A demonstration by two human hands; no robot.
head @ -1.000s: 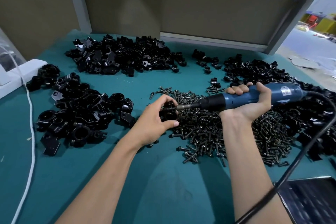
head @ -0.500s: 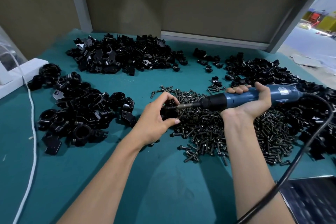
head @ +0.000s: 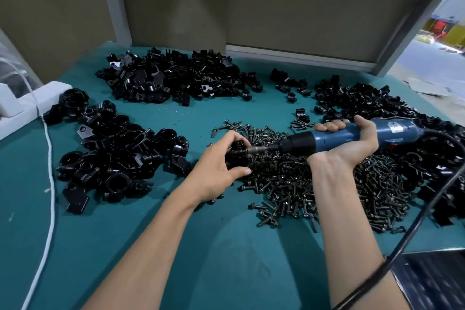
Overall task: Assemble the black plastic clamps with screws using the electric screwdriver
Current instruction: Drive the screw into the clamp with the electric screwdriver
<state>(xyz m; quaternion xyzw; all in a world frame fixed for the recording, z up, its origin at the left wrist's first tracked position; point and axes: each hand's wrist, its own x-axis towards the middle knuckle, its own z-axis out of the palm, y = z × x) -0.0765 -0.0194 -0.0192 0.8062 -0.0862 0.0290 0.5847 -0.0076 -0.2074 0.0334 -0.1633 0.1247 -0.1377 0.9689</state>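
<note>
My left hand (head: pixel 218 166) grips a black plastic clamp (head: pixel 237 156) just above the left edge of a big heap of dark screws (head: pixel 302 178). My right hand (head: pixel 352 141) holds the blue electric screwdriver (head: pixel 352 137) level, pointing left. Its metal bit (head: pixel 260 150) meets the clamp between my left fingers. Most of the clamp is hidden by my fingers. The screw under the bit cannot be seen.
Piles of black clamp parts lie at the left (head: pixel 113 153), the back (head: pixel 171 80) and the right (head: pixel 377 100) on the teal table (head: pixel 151 246). A white cord (head: pixel 50 184) runs down the left side. The screwdriver's black cable (head: pixel 415 221) loops past a dark tray (head: pixel 432 282) at bottom right.
Both hands stay together at the clamp with the bit engaged. The view has shifted slightly; nothing else on the table moved.
</note>
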